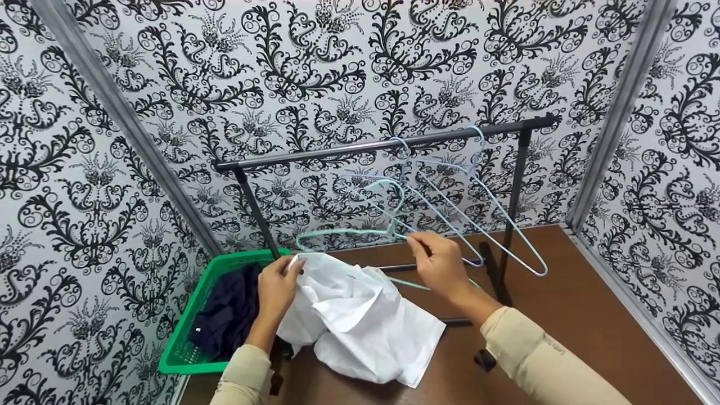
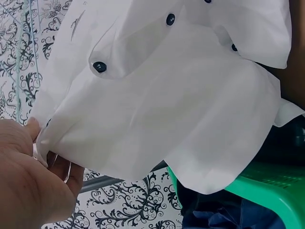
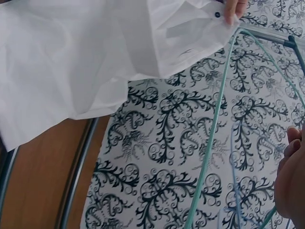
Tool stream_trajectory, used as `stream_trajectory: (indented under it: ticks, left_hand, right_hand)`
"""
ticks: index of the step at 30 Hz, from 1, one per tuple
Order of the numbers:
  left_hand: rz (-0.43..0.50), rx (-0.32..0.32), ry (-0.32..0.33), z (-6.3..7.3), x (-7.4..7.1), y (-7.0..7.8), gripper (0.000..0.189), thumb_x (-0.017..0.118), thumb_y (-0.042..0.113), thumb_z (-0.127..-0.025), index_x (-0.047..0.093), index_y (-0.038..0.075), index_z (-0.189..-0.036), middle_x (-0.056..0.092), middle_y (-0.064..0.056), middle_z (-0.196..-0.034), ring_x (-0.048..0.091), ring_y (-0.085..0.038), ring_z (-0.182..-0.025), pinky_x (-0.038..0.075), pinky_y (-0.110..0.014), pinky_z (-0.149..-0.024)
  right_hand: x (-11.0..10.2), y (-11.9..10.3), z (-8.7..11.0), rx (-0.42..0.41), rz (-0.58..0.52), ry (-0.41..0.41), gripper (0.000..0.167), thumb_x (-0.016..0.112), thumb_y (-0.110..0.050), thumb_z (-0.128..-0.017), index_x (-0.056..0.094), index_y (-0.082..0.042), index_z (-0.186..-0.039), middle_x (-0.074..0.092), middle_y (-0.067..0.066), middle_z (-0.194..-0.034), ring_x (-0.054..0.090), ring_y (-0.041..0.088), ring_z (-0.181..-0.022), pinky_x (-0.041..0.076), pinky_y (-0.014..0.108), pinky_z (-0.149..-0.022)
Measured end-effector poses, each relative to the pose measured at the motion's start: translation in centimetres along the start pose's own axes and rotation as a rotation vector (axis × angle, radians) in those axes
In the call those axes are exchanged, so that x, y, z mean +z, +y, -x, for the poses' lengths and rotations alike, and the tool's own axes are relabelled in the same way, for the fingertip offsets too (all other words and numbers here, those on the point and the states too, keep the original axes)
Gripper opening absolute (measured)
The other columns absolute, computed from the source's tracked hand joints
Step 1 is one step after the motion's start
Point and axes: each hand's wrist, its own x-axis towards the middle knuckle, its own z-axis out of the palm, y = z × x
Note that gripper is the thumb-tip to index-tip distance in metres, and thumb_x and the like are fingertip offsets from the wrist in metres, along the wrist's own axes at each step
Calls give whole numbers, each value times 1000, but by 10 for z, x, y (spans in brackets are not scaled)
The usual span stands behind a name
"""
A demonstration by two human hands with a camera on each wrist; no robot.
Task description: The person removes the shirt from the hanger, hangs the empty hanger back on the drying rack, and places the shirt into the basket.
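My left hand (image 1: 277, 289) pinches the edge of a white shirt (image 1: 365, 332) between thumb and fingers. The shirt hangs in loose folds over the brown table, and its dark buttons (image 2: 99, 67) show in the left wrist view. With my right hand (image 1: 441, 267) I hold a mint-green clothes hanger (image 1: 343, 231) near the base of its hook, in front of the rack. The hanger's left end is close to the shirt edge at my left fingers; its lower bar passes partly behind the shirt. Whether the hanger end lies inside the shirt I cannot tell.
A dark clothes rack (image 1: 349, 148) stands on the brown table (image 1: 585, 320). Two pale blue hangers (image 1: 509, 222) hang from its bar, behind my right hand. At the left, a green basket (image 1: 191, 368) holds dark navy clothing (image 1: 230, 309). Patterned walls surround the table.
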Motion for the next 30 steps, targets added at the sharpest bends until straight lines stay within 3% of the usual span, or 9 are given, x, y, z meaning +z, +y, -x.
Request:
stream_trajectory:
  ticks: [3, 11, 15, 18, 23, 30]
  left_hand:
    - [-4, -1, -9, 1, -1, 0, 13, 83, 30, -94, 84, 18, -99, 76, -1, -78, 63, -21, -75, 50, -37, -76]
    - [30, 15, -23, 6, 5, 5, 12, 84, 30, -94, 85, 18, -98, 79, 0, -81, 67, -19, -76, 53, -35, -76]
    - [48, 16, -31, 6, 7, 9, 11, 84, 28, -93, 85, 17, -96, 80, 1, -81, 67, -18, -76, 52, -31, -75]
    - [45, 17, -29, 4, 7, 11, 10, 84, 27, -93, 85, 17, -94, 79, 1, -79, 65, -17, -74, 51, -29, -73]
    - [53, 22, -23, 5, 10, 11, 8, 84, 26, -92, 84, 18, -92, 78, 2, -76, 63, -15, -71, 50, -28, -71]
    - [90, 10, -85, 12, 13, 10, 8, 85, 25, -92, 84, 16, -93, 78, 1, -77, 61, -11, -66, 50, -24, -67]
  right_hand:
    - [8, -9, -12, 22, -3, 4, 10, 71, -3, -100, 80, -5, -97, 72, 7, -75, 62, 12, -64, 53, 24, -61]
    - [37, -37, -55, 41, 90, 77, 14, 68, -8, -102, 78, -1, -95, 78, 14, -87, 74, 26, -75, 61, 43, -71]
    - [46, -46, -79, 82, 114, 67, 19, 65, -11, -103, 79, 0, -96, 80, 16, -91, 77, 31, -82, 62, 46, -77]
    - [52, -47, -91, 131, 132, 43, 20, 64, -12, -103, 78, -2, -92, 77, 15, -84, 73, 33, -77, 59, 48, -74]
    - [58, -41, -99, 210, 163, -5, 22, 65, -12, -102, 74, -4, -85, 71, 13, -76, 68, 33, -71, 55, 51, -68]
    - [61, -29, -99, 282, 193, -65, 21, 65, -14, -102, 78, -4, -88, 81, 15, -90, 77, 37, -85, 59, 52, -77]
